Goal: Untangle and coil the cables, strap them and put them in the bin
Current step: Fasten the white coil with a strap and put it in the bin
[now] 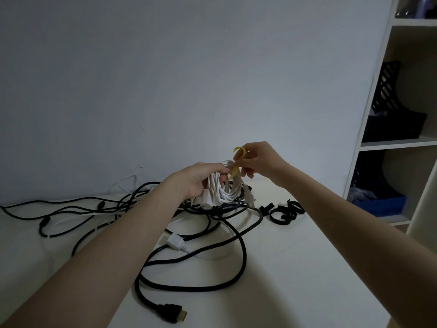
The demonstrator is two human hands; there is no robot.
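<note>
Loose black cables [189,254] sprawl over the white worktop [295,268]. Left hand [196,181] grips the coiled white cable [223,188], held above the tangle. Right hand [257,159] pinches a yellow strap [237,162] at the coil's top. Black straps [283,213] lie just right; shelf [402,143] far right.

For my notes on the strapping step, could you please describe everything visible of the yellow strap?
The yellow strap is a thin, flexible strip, seemingly fabric. Its top curls into an open hook; its lower part hangs against the coiled white cable. The right hand pinches it above the table, while the left hand holds the coil.
</note>
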